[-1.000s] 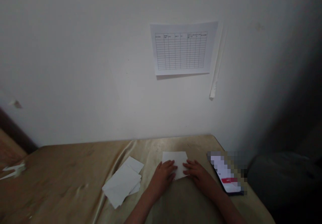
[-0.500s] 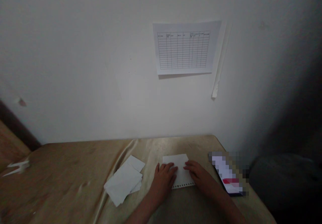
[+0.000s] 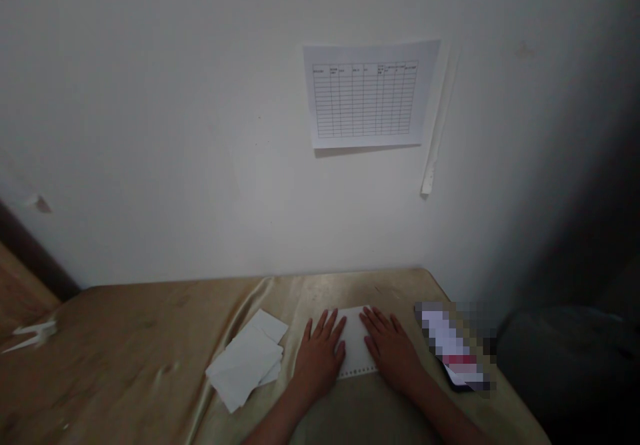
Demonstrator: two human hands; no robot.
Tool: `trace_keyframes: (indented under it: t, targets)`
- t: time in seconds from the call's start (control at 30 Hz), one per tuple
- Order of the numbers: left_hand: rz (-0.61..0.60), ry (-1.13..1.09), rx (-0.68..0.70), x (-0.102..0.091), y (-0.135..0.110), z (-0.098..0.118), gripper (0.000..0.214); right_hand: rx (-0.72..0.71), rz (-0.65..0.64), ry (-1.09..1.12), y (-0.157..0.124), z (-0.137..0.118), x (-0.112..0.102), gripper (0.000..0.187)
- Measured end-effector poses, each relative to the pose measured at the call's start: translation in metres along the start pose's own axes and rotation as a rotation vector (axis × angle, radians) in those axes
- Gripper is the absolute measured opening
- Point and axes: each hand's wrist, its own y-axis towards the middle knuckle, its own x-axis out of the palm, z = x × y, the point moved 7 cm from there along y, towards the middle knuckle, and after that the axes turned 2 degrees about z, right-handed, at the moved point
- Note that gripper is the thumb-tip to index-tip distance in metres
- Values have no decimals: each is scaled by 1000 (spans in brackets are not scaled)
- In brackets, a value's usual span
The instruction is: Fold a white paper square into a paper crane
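On the table (image 3: 125, 345), both palms flat on a white sheet (image 3: 355, 345)

Between the person's two hands only a narrow strip of the white sheet shows. The left hand (image 3: 320, 355) lies palm down on its left part, fingers straight and spread, gripping nothing. The right hand (image 3: 393, 350) lies the same way on its right part, fingers splayed toward the wall. The sheet rests on the table's tan cloth, toward the right end, with a row of small punched holes along its near edge. Near the left hand sits a loose stack of white papers (image 3: 247, 362), fanned and askew. Near the right hand lies a phone (image 3: 453, 352), its face blurred. On the wall above hangs a printed grid chart (image 3: 370, 95).
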Motion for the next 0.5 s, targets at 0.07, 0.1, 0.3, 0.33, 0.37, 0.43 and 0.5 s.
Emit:
trace_keyframes:
  t: [0.07,0.1,0.3,0.33,0.37,0.43,0.5]
  targets:
    - [-6,-10,-43,-1,1,-2,52,26,5,21,-2,5,0,53]
    - [-14,-18,-59,-2,1,-2,53,35,10,33,-3,6,0,54]
    - [-57,-61,-80,2,3,-3,54,64,37,99,-4,7,0,55]
    - [-55,-67,-77,2,3,-4,54,65,35,112,-4,8,-1,54]
    - [-49,-74,-75,2,3,-5,52,62,31,126,-5,8,-2,53]
    - [-36,-100,-76,-1,3,-8,48,47,26,165,-6,9,-6,52]
    - [-39,-151,-60,-6,2,-10,41,7,21,224,-8,9,-10,52]
